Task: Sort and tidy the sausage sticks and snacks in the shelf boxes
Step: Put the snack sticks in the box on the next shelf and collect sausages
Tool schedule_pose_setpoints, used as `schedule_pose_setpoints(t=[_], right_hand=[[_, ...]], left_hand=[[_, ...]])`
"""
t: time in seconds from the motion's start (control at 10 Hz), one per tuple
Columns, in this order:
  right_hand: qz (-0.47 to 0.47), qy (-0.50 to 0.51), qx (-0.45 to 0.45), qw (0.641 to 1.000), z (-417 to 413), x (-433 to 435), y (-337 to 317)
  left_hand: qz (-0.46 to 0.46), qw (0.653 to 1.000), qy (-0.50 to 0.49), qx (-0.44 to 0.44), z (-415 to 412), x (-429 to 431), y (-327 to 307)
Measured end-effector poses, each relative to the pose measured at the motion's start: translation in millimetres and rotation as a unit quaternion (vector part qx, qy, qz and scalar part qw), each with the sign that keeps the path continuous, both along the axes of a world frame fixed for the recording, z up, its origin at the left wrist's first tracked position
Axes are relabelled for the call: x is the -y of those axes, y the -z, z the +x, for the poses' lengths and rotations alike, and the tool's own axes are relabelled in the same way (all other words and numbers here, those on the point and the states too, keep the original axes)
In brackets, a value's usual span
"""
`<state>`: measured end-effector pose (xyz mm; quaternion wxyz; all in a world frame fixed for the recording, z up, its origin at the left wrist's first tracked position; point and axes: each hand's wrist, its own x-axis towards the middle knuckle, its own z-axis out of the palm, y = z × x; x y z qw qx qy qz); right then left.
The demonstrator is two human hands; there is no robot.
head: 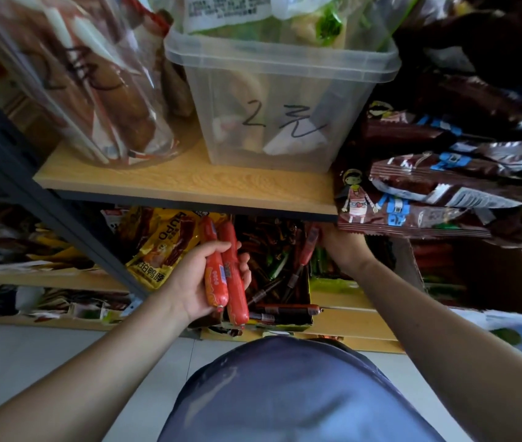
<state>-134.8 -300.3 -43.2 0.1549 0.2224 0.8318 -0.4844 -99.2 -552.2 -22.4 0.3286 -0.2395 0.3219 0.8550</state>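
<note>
L grip [194, 279] holds 2 sausage sticks [236, 298] (R grip [344, 248] half-hidden).

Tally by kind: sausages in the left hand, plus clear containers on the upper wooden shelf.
Red-orange plastic-wrapped sausage sticks, gripped in left hand: 2
Clear rectangular plastic tub, black marker writing: 1
Clear rounded plastic container, black marker writing: 1
Total: 4

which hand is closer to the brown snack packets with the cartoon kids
Right. The right hand sits just under the brown cartoon-printed snack packets; the left hand, gripping two red sausage sticks, is farther left.
</note>
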Motion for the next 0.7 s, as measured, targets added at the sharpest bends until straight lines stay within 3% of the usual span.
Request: schedule_pose_setpoints(t=[0.1, 0.2, 0.4, 0.5, 0.6, 0.7], right_hand=[[0.032, -0.003, 0.077, 0.996, -6, -22, -2], [0.041, 0.013, 0.083, 0.996, -7, -37, -2], [0.071, 0.018, -0.041, 0.997, -7, -38, 26], [0.012, 0.032, -0.134, 0.99, -6, -24, 30], [0.009, 0.028, -0.06, 0.998, -3, -22, 21], [-0.069, 0.041, -0.054, 0.995, -15, -35, 10]], left_hand=[[-0.002, 1.0, 0.004, 0.001, 1, 2, 3], [0.003, 1.0, -0.001, 0.002, 3, 1, 6], [0.015, 1.0, -0.01, 0.002, 5, 4, 9], [0.014, 1.0, -0.014, -0.003, 5, 6, 10], [0.01, 1.0, -0.015, -0.004, 4, 9, 10], [0.006, 1.0, -0.023, -0.001, 2, 12, 9]])
